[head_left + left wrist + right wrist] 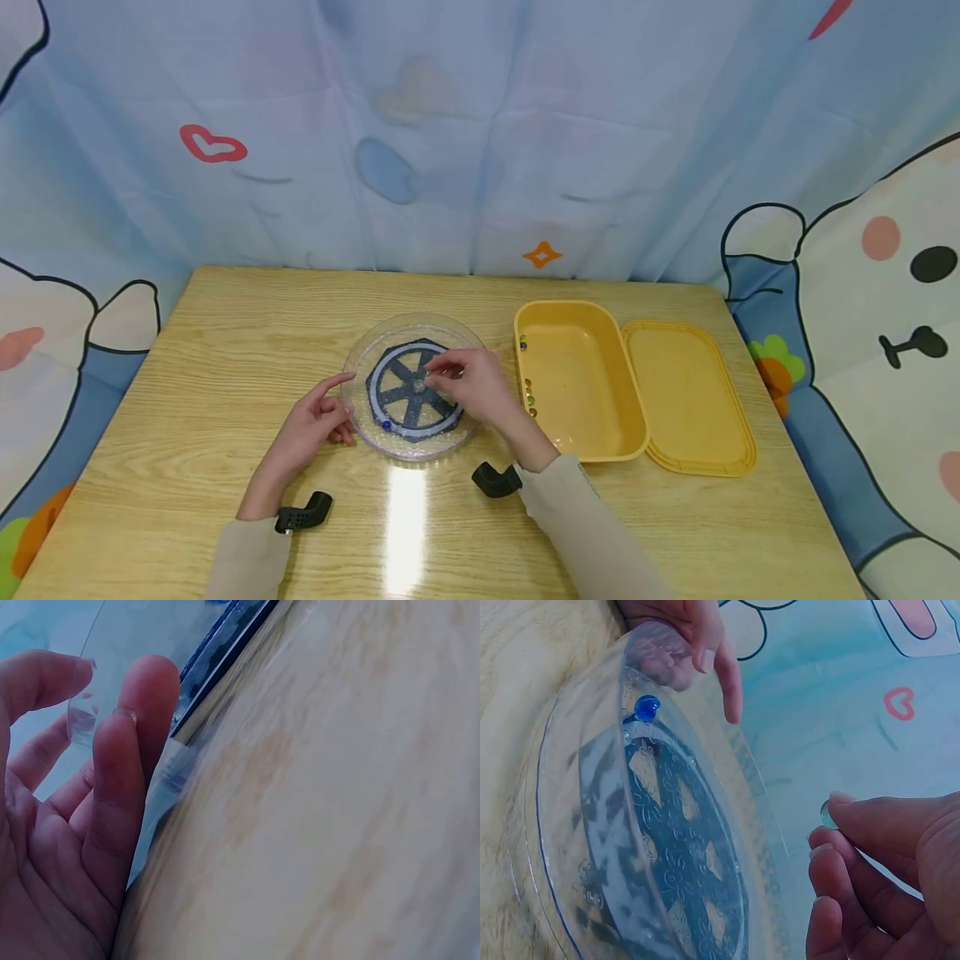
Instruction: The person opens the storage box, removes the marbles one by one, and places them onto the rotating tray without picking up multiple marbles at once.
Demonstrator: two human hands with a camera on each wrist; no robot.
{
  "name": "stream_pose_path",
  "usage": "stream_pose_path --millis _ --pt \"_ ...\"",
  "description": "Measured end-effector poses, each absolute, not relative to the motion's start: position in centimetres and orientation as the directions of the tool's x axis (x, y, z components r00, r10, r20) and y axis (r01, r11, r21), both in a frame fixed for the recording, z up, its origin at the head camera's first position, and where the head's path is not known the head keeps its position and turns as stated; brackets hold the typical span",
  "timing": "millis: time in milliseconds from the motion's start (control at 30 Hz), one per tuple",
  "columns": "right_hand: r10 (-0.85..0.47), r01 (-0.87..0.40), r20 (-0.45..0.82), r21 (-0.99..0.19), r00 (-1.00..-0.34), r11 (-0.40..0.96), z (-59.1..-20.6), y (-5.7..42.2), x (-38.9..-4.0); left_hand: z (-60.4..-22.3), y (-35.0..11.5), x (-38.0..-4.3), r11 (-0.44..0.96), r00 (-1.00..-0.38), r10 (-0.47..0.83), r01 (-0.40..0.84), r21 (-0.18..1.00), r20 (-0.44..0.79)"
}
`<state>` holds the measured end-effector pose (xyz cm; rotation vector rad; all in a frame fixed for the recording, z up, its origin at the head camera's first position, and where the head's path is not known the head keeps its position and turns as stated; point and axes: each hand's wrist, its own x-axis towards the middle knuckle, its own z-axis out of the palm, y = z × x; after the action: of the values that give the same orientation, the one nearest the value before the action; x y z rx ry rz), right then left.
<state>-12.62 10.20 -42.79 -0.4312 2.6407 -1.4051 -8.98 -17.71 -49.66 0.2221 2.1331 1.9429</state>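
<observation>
A clear round bowl (360,350) stands on the table, with a dark blue wheel-like pattern (414,414) showing at its bottom. Inside lies a blue marble (387,426), close to the near-left wall. My right hand (476,385) is over the right half of the bowl. Between thumb and forefinger it pinches a small clear marble (827,814). At the bowl's left side, my left hand (313,423) holds the rim, one finger reaching over the edge and the others bent against the outside wall.
A yellow tub (581,333) stands right of the bowl, with several small marbles (529,398) along its left side. Its yellow lid (690,392) lies flat beside it, farther right. A patterned curtain (465,167) hangs behind the wooden table (247,333).
</observation>
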Motion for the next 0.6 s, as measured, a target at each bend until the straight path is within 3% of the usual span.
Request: stream_pose_path --millis 400,600 --pt "-0.267 -0.146 -0.003 -0.831 -0.964 0.537 -42.4 11.5 -12.8 -49.9 -17.7 -9.1 0.120 -0.960 0.263 -0.071 0.990 -0.101" --pt "-0.216 -0.155 0.041 -0.822 -0.976 0.548 -40.9 13.5 -13.3 -49.8 -17.8 -9.1 0.119 -0.957 0.274 -0.062 0.991 -0.093"
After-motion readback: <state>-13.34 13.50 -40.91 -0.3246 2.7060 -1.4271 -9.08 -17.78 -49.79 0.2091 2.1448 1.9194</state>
